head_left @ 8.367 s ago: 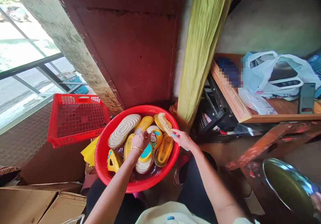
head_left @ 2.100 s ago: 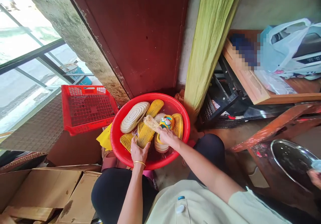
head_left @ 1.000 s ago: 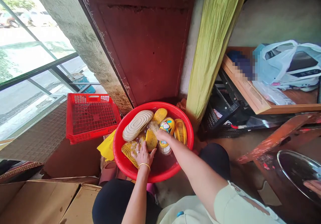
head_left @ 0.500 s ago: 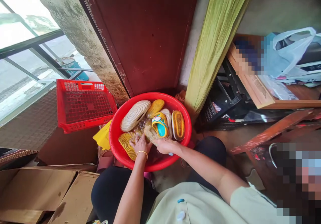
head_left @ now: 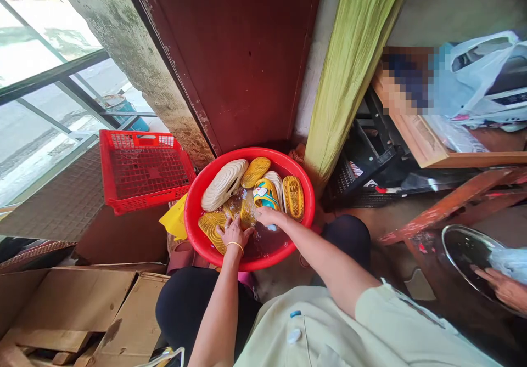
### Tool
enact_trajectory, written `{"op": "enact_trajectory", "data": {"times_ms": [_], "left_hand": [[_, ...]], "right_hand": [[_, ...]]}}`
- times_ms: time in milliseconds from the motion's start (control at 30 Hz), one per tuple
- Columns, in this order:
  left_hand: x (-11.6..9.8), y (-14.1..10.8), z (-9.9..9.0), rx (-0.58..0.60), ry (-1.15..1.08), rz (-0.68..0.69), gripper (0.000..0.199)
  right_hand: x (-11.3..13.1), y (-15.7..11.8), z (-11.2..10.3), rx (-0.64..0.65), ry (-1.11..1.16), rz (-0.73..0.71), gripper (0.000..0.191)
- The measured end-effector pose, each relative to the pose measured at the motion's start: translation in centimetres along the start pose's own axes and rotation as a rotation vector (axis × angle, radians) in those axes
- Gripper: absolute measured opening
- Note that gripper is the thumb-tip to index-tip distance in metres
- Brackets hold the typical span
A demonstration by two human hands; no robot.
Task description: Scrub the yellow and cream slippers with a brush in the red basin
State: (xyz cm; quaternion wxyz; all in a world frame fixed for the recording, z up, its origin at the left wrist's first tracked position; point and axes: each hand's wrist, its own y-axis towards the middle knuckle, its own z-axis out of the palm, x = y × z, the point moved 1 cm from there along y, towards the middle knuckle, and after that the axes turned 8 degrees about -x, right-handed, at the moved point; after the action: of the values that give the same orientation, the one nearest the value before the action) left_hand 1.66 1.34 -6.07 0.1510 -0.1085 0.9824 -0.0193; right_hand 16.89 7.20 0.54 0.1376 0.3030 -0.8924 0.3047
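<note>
A red basin point(head_left: 190, 235) holds brown, splashing water and several sandals. My left hand point(head_left: 234, 234), with a gold bangle at its wrist, lies in it with fingers spread, pressing on a yellow sandal point(head_left: 246, 213) partly under water. Beside those fingers is a yellow ridged sole point(head_left: 212, 227). My right hand point(head_left: 267, 217) is closed at the right end of the pressed sandal; what it holds is hidden by splash, and a pale blue bit shows under it. Just behind it sits a yellow-and-teal sandal point(head_left: 263, 191). A cream sole point(head_left: 224, 185) leans at the basin's far left.
A red plastic crate point(head_left: 148, 197) stands left of the basin, with cardboard boxes point(head_left: 69, 306) nearer me. Behind is a dark red door point(head_left: 230, 60) and a green curtain point(head_left: 349, 71). At right are a wooden table point(head_left: 436, 161) and another person's hand point(head_left: 502, 287) by a glass lid.
My right hand has shifted slightly up, beside the yellow-and-teal sandal, with water splashing. My left fingers have spread wider. The view has tilted a little, showing another person's hand at right.
</note>
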Motion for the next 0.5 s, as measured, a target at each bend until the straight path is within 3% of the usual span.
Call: {"op": "enact_trajectory", "data": {"times_ms": [200,333,500], "left_hand": [[-0.3,0.0,0.2,0.046,0.055,0.001,0.047],[-0.5,-0.7,-0.4,-0.035,0.021,0.037,0.060],[0.1,-1.4,-1.6,-0.100,0.082,0.095,0.057]], "right_hand": [[0.2,-4.9,2.9,-0.198,0.026,0.080,0.053],[0.7,-3.8,4.0,-0.348,0.027,0.226,0.058],[0.9,-2.5,2.9,-0.398,0.060,0.280,0.052]]}}
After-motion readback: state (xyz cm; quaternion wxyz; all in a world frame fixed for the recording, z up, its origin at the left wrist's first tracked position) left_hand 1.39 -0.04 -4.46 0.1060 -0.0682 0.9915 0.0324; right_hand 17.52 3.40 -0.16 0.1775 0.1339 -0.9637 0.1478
